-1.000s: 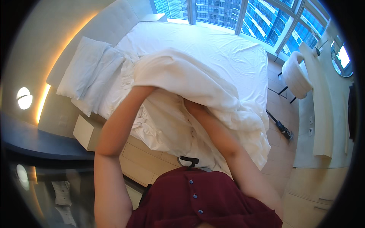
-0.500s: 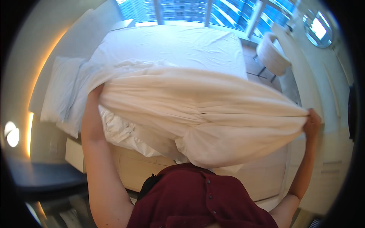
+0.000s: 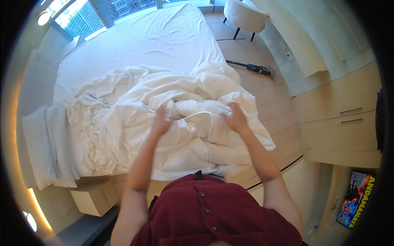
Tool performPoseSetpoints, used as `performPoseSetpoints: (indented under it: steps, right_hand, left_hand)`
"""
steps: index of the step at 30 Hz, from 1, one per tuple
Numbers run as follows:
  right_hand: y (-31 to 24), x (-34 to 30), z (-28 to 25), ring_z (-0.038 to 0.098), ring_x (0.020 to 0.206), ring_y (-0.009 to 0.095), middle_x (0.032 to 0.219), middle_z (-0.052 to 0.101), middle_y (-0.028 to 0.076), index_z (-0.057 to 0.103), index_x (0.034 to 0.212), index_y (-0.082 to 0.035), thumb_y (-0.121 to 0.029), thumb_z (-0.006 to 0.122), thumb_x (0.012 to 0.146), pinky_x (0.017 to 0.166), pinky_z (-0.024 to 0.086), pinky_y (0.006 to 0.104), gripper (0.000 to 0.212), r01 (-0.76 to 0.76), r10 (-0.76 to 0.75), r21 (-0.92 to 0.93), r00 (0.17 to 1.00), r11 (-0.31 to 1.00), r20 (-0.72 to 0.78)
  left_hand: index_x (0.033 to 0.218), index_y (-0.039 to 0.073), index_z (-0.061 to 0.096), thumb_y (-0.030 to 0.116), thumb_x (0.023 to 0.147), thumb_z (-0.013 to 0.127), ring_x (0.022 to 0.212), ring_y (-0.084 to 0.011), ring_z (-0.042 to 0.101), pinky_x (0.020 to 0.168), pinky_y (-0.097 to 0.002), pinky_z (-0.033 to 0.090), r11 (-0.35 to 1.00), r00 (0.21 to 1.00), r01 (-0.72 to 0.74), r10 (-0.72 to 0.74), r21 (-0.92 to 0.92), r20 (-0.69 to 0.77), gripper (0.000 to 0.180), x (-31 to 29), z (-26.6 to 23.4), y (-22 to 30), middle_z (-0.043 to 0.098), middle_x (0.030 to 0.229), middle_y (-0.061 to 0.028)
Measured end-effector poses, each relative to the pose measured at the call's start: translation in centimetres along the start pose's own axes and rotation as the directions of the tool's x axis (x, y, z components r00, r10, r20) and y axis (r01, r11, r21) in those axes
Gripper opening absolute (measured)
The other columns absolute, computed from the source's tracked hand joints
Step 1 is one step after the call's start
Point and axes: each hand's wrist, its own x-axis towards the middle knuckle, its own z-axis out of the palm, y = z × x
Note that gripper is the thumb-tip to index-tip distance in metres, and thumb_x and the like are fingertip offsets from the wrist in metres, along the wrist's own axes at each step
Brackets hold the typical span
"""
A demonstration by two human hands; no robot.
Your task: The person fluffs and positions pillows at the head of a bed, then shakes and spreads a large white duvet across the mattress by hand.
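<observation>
A white duvet (image 3: 135, 123) lies heaped and crumpled across the near half of the bed. My left hand (image 3: 161, 122) is just over its middle, fingers apart and a little blurred, holding nothing. To the right, my right hand (image 3: 236, 117) is also open above the folds, thumb and fingers spread. Whether either hand touches the cloth I cannot tell. Beyond the heap, a wrinkled white fitted sheet (image 3: 143, 41) covers the mattress. White pillows (image 3: 51, 145) rest at the left end by the headboard.
Right of the bed, a stick vacuum (image 3: 258, 69) lies on the tiled floor (image 3: 273, 102). A white chair (image 3: 245, 16) stands near the window. Wooden drawers (image 3: 340, 115) line the right wall. A small bedside cabinet (image 3: 93, 199) sits at the lower left.
The duvet, held up and stretched wide between both hands before, is now down on the bed in a heap. Both hands have let go and come closer together. The view has turned rightward.
</observation>
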Motion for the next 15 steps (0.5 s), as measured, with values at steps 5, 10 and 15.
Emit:
performPoseSetpoints:
  steps: [5, 10, 15]
  right_hand:
    - [-2.8, -1.0, 7.3, 0.055, 0.09, 0.039, 0.117, 0.043, 0.023, 0.026, 0.132, -0.012, -0.017, 0.05, 0.077, 0.075, 0.046, 0.0454, 0.06, 0.075, 0.019, -0.226, 0.921, 0.971, 0.389]
    - [4.8, 5.1, -2.3, 0.057, 0.088, 0.032, 0.09, 0.061, 0.017, 0.06, 0.098, -0.006, -0.014, 0.04, 0.081, 0.079, 0.044, 0.0402, 0.027, 0.153, -0.152, -0.005, 0.984, 0.988, 0.093]
    - [11.9, 10.9, -32.2, 0.058, 0.081, 0.028, 0.084, 0.061, 0.014, 0.058, 0.088, -0.002, -0.004, 0.05, 0.069, 0.073, 0.045, 0.0342, 0.021, -0.071, -0.084, -0.351, 0.909, 0.934, -0.409]
  left_hand:
    - [0.13, 0.007, 0.031, 0.031, 0.075, 0.061, 0.119, -0.0352, 0.036, 0.096, -0.0412, 0.034, 0.973, 0.996, -0.055, 0.037, 0.222, 0.085, 0.067, -7.1, 7.3, 5.1, 0.034, 0.13, -0.0218]
    - [0.102, 0.008, 0.053, 0.02, 0.086, 0.037, 0.08, -0.0334, 0.058, 0.069, -0.0457, 0.046, 0.909, 0.997, 0.019, -0.05, 0.417, 0.063, 0.025, -8.2, 6.3, -8.8, 0.059, 0.091, -0.0148]
    - [0.088, 0.008, 0.06, 0.024, 0.083, 0.046, 0.069, -0.0256, 0.059, 0.058, -0.0381, 0.047, 0.467, 0.816, 0.423, 0.177, 0.777, -0.55, 0.021, -15.1, -23.5, -33.1, 0.062, 0.079, -0.0119]
